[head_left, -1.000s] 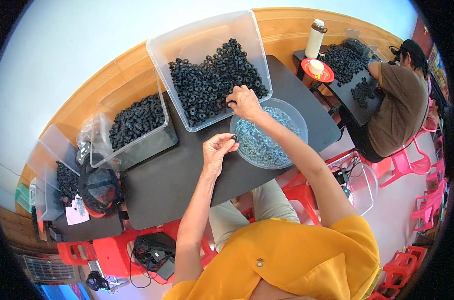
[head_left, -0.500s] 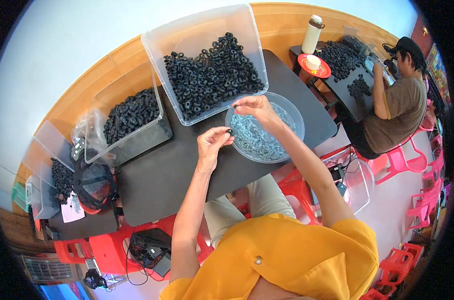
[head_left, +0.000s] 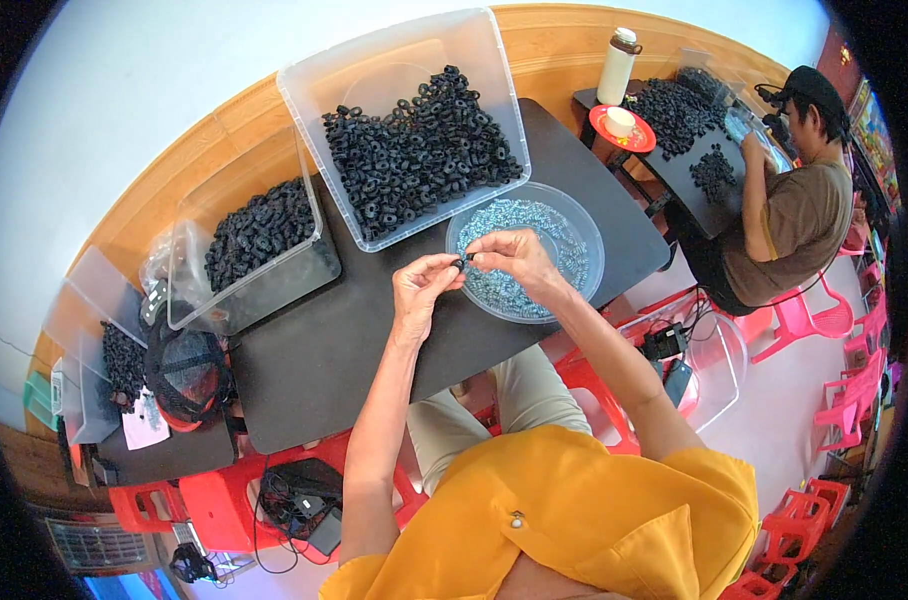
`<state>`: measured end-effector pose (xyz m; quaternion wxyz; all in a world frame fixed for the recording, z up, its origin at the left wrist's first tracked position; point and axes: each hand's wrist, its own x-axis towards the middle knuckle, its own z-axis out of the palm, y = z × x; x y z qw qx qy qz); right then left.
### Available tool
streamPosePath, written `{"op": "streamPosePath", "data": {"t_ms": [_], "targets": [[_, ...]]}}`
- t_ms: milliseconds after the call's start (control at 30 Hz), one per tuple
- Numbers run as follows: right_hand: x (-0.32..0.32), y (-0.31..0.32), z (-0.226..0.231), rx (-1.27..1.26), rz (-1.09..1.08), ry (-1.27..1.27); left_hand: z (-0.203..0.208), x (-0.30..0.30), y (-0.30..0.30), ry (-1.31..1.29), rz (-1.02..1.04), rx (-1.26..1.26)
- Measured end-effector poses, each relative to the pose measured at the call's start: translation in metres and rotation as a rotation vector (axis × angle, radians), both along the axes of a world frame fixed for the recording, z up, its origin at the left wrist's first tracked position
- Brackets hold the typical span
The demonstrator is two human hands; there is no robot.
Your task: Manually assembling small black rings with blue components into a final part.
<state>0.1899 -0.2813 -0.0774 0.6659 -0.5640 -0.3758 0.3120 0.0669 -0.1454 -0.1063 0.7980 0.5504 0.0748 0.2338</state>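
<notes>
Just left of the round basin, my left hand (head_left: 421, 292) pinches a small black ring-shaped part (head_left: 458, 264) between thumb and fingertips. My right hand (head_left: 519, 262), over the basin, has its fingertips closed on a small dark piece (head_left: 471, 257), too small to make out, close beside the ring. The clear round basin (head_left: 598, 262) holds many small shiny pale-blue pieces (head_left: 519, 213). Behind my hands a translucent tub (head_left: 374, 75) is tilted toward me, with a heap of black ring-shaped parts (head_left: 424, 150) inside.
Left on the dark table (head_left: 314, 370) stands a second clear bin (head_left: 274, 285) of black parts. A dark cap (head_left: 189, 370) lies further left. At the right, a co-worker (head_left: 789, 215) sits at another table with black parts, a bottle (head_left: 617, 68) and a red plate (head_left: 604, 125).
My right hand has come down and left from near the tilted tub's lower edge, bringing its piece beside the ring. My left hand has stayed nearly in place.
</notes>
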Motion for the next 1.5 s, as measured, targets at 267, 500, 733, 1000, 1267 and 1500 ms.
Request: {"op": "streamPosePath", "data": {"t_ms": [267,500,733,1000,1267,1500], "targets": [[-0.006,0.001,0.0,-0.014,0.016,-0.004,0.001,-0.001,0.0,0.007,0.007,0.046],[-0.002,0.001,-0.005,-0.015,0.042,-0.017,-0.001,0.0,0.001,0.009,-0.012,0.012],[-0.005,0.002,-0.004,-0.02,-0.003,-0.091,0.004,-0.001,0.001,0.075,-0.073,-0.066],[-0.019,0.005,0.002,-0.166,-0.241,-0.486,-0.002,-0.002,-0.001,0.043,-0.029,0.051],[-0.026,0.011,0.007,-0.202,-0.331,-0.707,-0.006,0.002,-0.002,0.046,0.041,0.133],[-0.037,0.02,0.012,-0.234,-0.403,-0.875,-0.009,0.004,-0.005,0.06,0.186,0.282]]}}
